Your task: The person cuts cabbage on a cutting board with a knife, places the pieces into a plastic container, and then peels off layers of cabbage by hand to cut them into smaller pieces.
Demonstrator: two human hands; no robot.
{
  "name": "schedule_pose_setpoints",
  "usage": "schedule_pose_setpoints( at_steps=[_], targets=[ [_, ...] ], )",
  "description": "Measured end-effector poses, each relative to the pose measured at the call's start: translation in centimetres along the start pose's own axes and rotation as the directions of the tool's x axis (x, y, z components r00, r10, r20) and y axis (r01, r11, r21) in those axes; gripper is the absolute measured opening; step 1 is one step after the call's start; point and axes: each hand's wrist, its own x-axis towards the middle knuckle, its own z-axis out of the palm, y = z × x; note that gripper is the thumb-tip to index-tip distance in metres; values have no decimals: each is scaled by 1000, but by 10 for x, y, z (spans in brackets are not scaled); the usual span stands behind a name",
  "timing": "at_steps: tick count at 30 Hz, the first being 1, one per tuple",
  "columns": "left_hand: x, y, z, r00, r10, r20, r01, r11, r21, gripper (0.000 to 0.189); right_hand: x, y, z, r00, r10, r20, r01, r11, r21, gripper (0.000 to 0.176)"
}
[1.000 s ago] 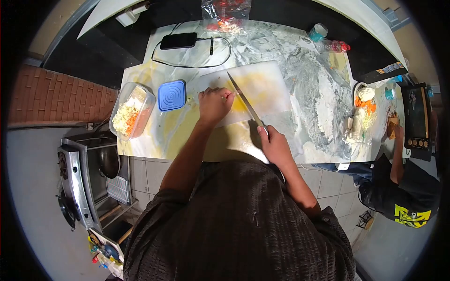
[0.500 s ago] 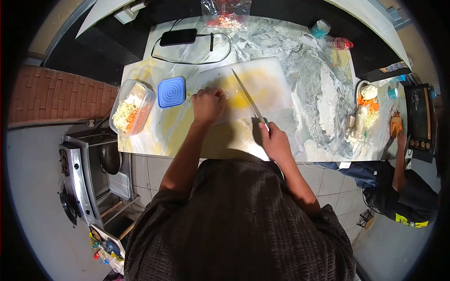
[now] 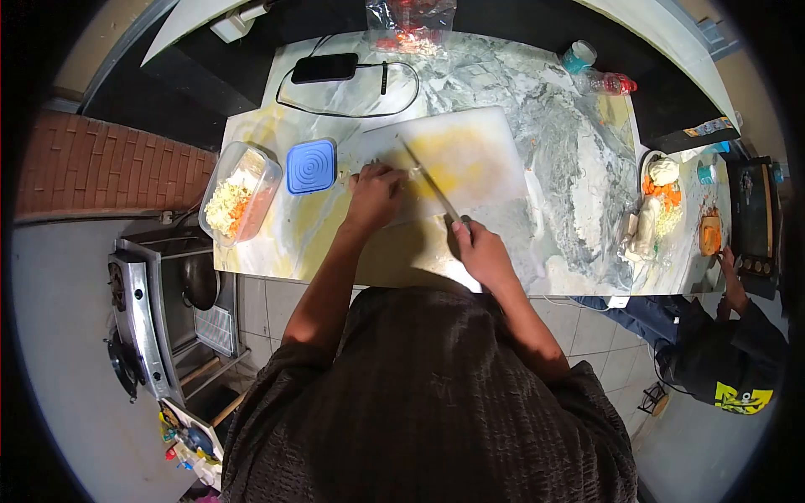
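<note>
On the marble counter lies a white cutting board (image 3: 486,151) with yellow stains. My right hand (image 3: 480,251) is closed round the handle of a knife (image 3: 436,186), whose blade slants up and left across the board. Near the blade, at the board's left part, my left hand (image 3: 376,194) has its fingers curled down; whatever they press or hold is too small and hidden to name. Small pale bits show between the left fingers and the blade. To the left sits a blue square lid (image 3: 311,167), and beyond it a clear container (image 3: 260,199) of chopped pale and orange food.
A phone (image 3: 325,68) with a looped cable lies at the back left. Behind the board is a plastic bag (image 3: 411,40) of food. A cup (image 3: 579,56) and a bottle (image 3: 605,82) stand back right. Another person (image 3: 713,348) is at the far right beside a food tray.
The knife blade has moved left, closer to my left hand, and my right hand has shifted slightly left. The other person's hand has moved away from the orange item.
</note>
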Motion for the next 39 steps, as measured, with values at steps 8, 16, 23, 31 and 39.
schedule_pose_setpoints(
  at_steps=[8, 16, 23, 31, 39],
  targets=[
    [6, -3, 1, 997, -39, -64, 38, 999, -18, 20, 9, 9, -5, 998, 41, -38, -43, 998, -53, 46],
    [5, -4, -2, 996, -36, -86, 29, 996, -85, 18, -6, 3, -6, 999, 24, -22, -25, 998, -60, 45],
    [4, -5, 2, 997, -7, -73, 1, 997, -73, 16, -1, 15, -5, 987, 66, -145, -79, 993, -89, 42],
    [1, -7, -5, 998, -4, -62, -1, 996, -89, 18, -15, 13, -9, 998, 67, 10, -66, 997, -37, 45],
    [-5, -13, -7, 997, -7, -78, 2, 998, -61, 19, -7, 15, -7, 995, 75, -70, -79, 996, -47, 47]
  ],
)
